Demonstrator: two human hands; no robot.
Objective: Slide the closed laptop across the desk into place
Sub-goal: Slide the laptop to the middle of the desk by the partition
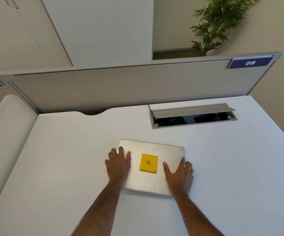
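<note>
A closed silver laptop is seen lying flat on the white desk, near the middle of the desktop and closer to the near edge than to the grey divider panel at the back; it is turned slightly out of line with the desk edges. A yellow sticky note bearing a handwritten mark is stuck at the centre of the lid. The left hand is laid palm-down over the lid's left edge, its fingers loosely spread and flat, nothing being pinched. The right hand is laid over the right edge in the same way, thumb resting on the lid and the other fingers draped toward the side, slightly spread; whether those fingertips are curled under the edge cannot be told. An open cable tray with its flap raised is set into the desk beyond the laptop, well apart from it. The laptop is judged to be rigid, moderately heavy and smooth-shelled, so it should glide readily on the smooth desktop under light downward pressure. The two side edges, as presently covered, are judged the best places to be held, since even pressure from both palms would keep the shell from pivoting. Care is likely needed so that the lid is not scratched and the open cable tray is avoided
</note>
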